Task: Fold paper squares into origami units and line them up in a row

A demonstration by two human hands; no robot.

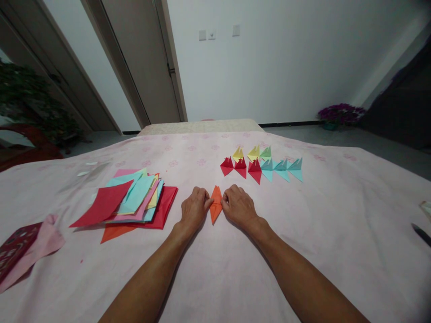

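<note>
A piece of orange origami paper (216, 211), folded into a narrow diamond with a crease across its middle, lies on the tablecloth in front of me. My left hand (195, 206) is closed at its left corner, with thumb and fingertips on the edge. At the opposite corner my right hand (239, 205) is closed in the same way, fingers curled. Just beyond my hands stand finished paper cranes in two rows, among them a red crane (255, 169), a yellow crane (238, 153), a green crane (266, 153) and a light blue crane (296, 168).
Left of my hands lies a loose stack of coloured paper sheets (134, 197). A dark red packet (18, 244) with pink paper (49, 240) is at the far left. A black pointed object (420, 234) sits by the right edge. The pink flowered tablecloth (323, 269) has soft wrinkles.
</note>
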